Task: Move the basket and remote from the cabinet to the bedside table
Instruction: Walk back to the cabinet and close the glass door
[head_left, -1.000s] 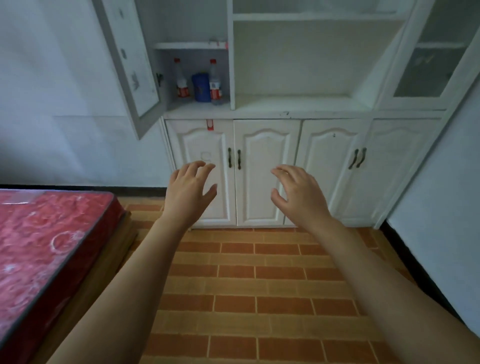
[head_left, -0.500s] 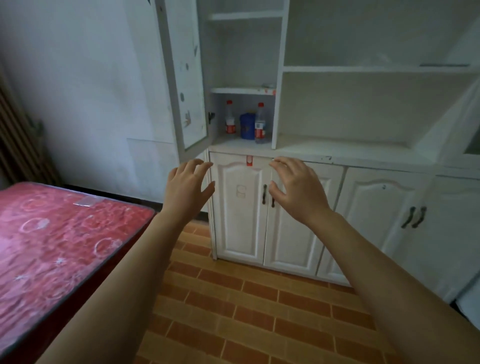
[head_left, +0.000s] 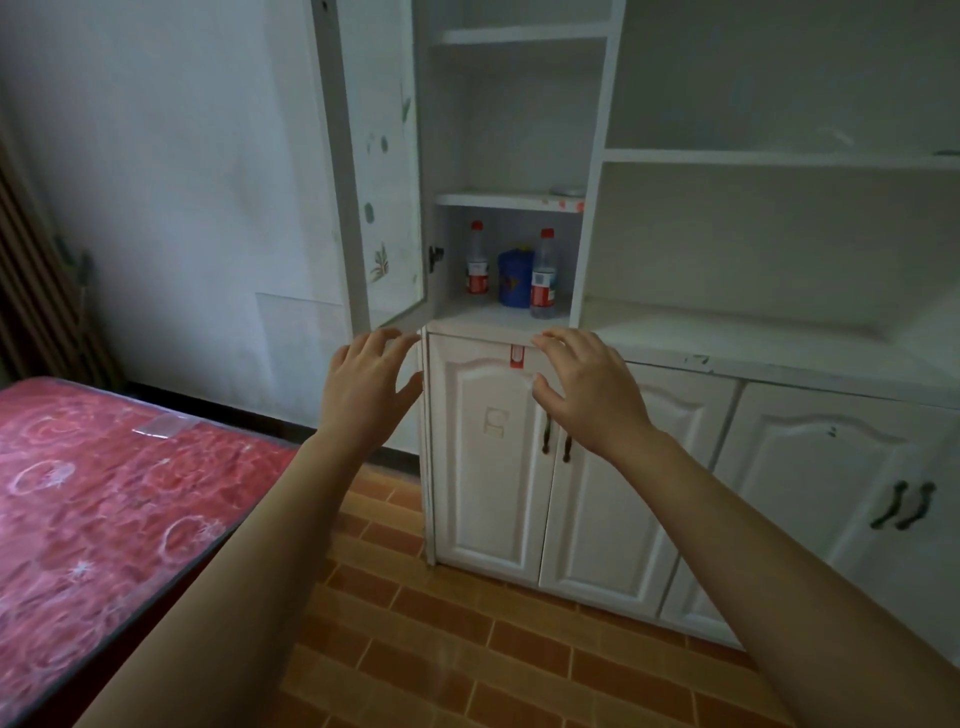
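Left hand (head_left: 366, 384): reaching forward, fingers spread, empty | Right hand (head_left: 587, 387): reaching forward, fingers spread and slightly curled, empty | Blue basket (head_left: 514, 278): sitting in open cabinet (head_left: 592, 171) compartment, between two bottles (head_left: 543, 275) | Remote: not discernible

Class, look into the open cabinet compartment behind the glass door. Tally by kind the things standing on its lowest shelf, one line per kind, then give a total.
Clear bottles with red caps and red labels: 2, one at the left and one at the right
Blue container with a lid: 1
Total: 3
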